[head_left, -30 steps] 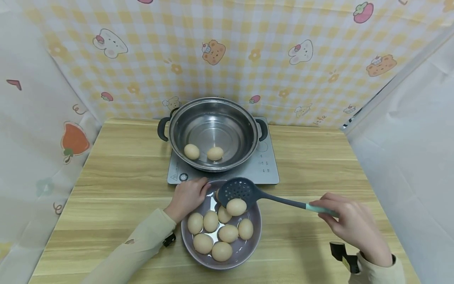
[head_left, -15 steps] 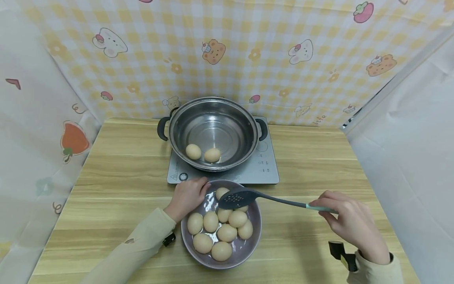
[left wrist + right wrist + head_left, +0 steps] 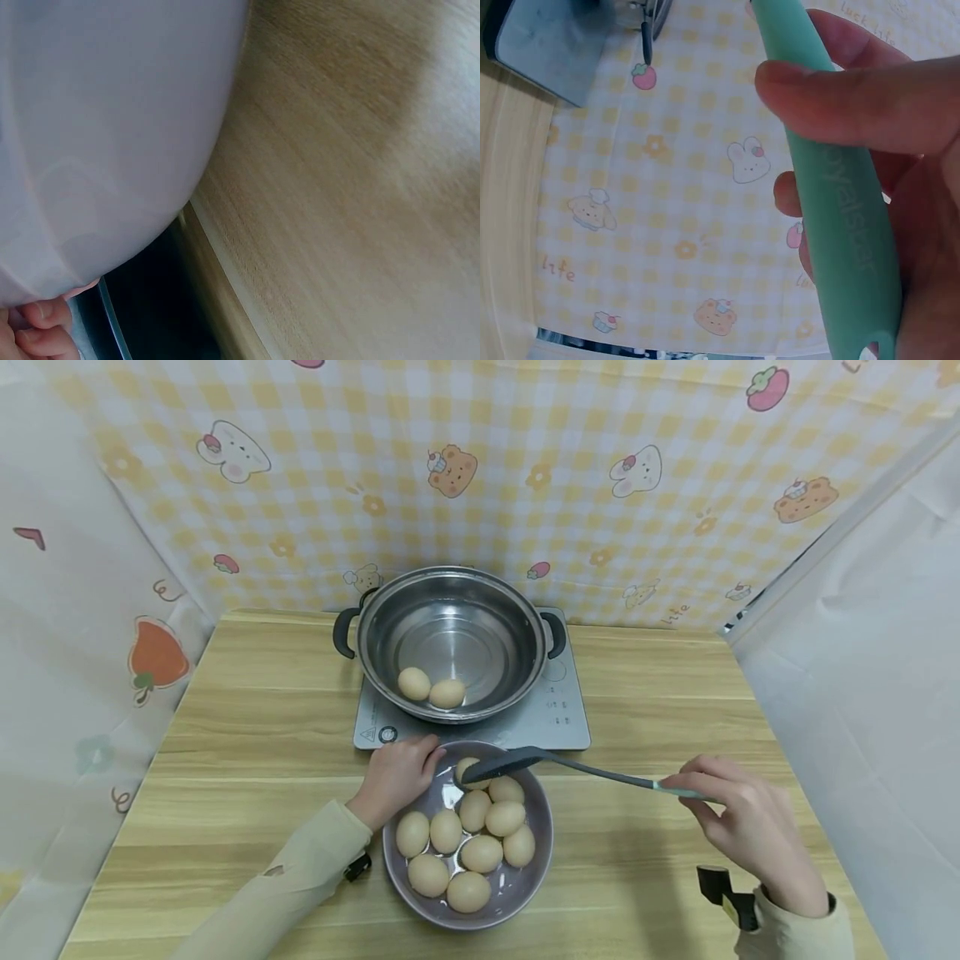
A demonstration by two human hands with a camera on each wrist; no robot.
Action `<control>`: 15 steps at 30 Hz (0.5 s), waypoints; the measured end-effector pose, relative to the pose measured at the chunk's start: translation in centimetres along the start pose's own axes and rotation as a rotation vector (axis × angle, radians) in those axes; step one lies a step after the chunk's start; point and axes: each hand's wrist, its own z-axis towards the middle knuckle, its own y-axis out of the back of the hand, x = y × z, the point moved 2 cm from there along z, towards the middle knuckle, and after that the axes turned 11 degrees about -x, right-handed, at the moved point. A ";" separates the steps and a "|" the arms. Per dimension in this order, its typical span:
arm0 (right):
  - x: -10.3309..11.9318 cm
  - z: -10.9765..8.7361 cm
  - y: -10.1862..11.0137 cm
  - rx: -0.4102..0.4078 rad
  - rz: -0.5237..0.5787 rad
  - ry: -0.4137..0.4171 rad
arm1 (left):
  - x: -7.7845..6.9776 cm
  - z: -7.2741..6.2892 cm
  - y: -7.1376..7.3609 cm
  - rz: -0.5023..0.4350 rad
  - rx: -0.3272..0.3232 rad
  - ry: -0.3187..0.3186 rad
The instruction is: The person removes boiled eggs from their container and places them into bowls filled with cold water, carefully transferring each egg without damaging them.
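Note:
My right hand [image 3: 750, 818] holds a slotted spoon [image 3: 502, 765] by its mint-green handle [image 3: 847, 210], fingers and thumb closed round it in the right wrist view. The spoon's dark head is tipped nearly edge-on over the far part of a mauve bowl [image 3: 521, 893], partly covering an egg [image 3: 468, 768]. Several brown eggs [image 3: 482, 854] lie in the bowl. At the bowl's far left rim, my left hand [image 3: 397, 777] grips it; in the left wrist view, curled fingertips [image 3: 49, 330] show beside the bowl's wall [image 3: 112, 135].
Behind the bowl, a steel pot [image 3: 450, 577] with black side handles stands on a flat induction cooker [image 3: 566, 693]. Two eggs [image 3: 447, 693] lie in its near part. A checked cloth [image 3: 525, 460] hangs behind the wooden table [image 3: 660, 693].
The spoon's head has tilted from facing up to edge-on. An egg that was on it now lies among the others in the bowl. The pot's two eggs have drifted together.

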 end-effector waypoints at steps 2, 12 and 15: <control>-0.1 0.2 0.0 0.011 0.021 -0.017 | 0.0 0.0 0.0 -0.002 0.004 0.005; -0.9 1.9 -1.1 0.143 0.126 -0.186 | 0.1 -0.1 -0.1 -0.004 -0.028 -0.011; -1.3 2.5 -2.0 0.155 0.100 -0.225 | 0.1 -0.1 -0.2 0.005 -0.026 -0.011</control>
